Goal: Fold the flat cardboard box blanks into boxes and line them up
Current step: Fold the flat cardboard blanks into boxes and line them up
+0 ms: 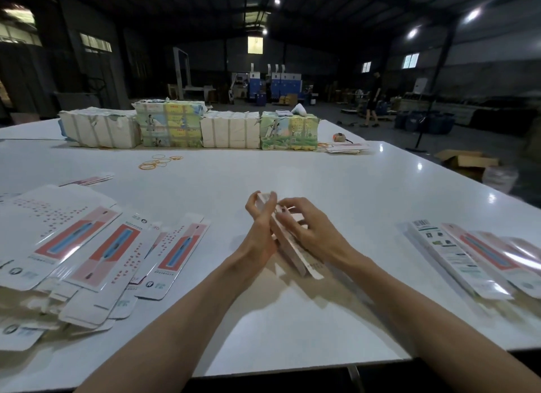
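Box gripped by left hand, right hand — mid-table

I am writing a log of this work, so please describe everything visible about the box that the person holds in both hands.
The box is long and narrow, seemingly thin card, pale pink and white, with small dark print on a flap at its near end. It slants, far end raised, above the white table. The left hand grips its far end; the right hand holds its middle with curled fingers. Whether the near end touches the table is unclear.
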{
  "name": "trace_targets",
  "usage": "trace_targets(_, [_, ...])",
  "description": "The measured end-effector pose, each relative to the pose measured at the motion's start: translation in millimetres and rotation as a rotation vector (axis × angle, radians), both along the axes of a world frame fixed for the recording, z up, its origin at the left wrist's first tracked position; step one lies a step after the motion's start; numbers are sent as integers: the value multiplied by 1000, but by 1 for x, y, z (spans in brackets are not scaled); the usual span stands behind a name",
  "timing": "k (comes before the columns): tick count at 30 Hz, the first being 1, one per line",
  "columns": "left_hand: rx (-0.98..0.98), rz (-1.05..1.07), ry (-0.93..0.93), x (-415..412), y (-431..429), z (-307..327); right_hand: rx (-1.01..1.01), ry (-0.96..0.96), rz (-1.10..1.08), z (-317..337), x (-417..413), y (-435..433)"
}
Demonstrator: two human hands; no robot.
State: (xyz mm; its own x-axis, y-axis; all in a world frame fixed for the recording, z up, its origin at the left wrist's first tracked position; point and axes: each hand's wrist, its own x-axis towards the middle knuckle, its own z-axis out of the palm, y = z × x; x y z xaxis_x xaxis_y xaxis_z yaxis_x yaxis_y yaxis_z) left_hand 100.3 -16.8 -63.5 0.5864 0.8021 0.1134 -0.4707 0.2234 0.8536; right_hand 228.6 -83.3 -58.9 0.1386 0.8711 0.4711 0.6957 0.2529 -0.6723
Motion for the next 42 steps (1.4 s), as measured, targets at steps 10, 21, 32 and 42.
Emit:
trace_targets(10, [164, -143, 181, -1, -2, -8, -127, -209, -149, 44, 11, -49])
trace_targets(21, [463, -252, 335, -11, 4, -22, -502, -641, -718, 12, 102, -136])
trace_targets(32, [620, -209, 525, -13, -8, -16, -495, -889, -919, 23, 109, -158])
trace_targets(42, [549, -49, 724, -28, -10, 14, -93, -518, -505, 25, 0, -15])
